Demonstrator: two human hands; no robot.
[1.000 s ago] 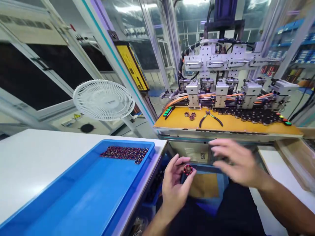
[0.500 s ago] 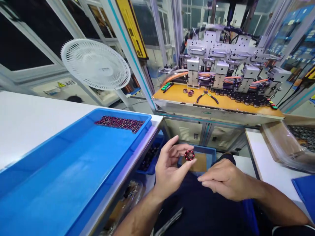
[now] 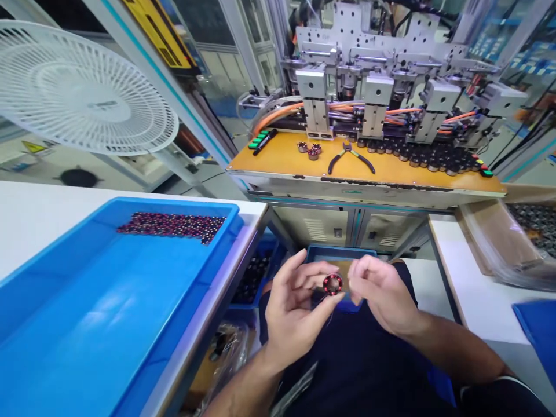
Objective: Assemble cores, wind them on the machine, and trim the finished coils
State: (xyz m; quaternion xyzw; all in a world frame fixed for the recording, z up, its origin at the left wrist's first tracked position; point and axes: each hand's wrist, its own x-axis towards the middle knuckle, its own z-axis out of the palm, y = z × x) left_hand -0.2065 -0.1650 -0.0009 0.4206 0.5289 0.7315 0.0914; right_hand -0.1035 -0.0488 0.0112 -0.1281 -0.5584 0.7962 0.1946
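My left hand [image 3: 292, 310] pinches a small ring-shaped motor stator [image 3: 332, 284] between thumb and fingers. Its face has red spots around a hollow centre and is turned toward me. A thin dark strand hangs below the ring. Just to the right of the stator is my right hand [image 3: 382, 292], its fingers curled and pressed together at the tips. Whatever is in those fingertips is too small or hidden to make out. Similar red-spotted stators [image 3: 174, 226] lie packed at the far end of a blue tray [image 3: 130, 324] on my left.
Ahead, an orange bench top [image 3: 273, 159] carries nippers [image 3: 350, 157], several loose stators [image 3: 313, 152] and rows of dark parts [image 3: 430, 157] under a machine [image 3: 373, 75]. A white fan [image 3: 87, 92] stands left. An open carton [image 3: 486, 237] is at right, a blue bin [image 3: 256, 272] below the left table.
My right hand has risen and moved closer to the stator. The left hand still holds the stator, now slightly lower. My view has shifted toward the bench.
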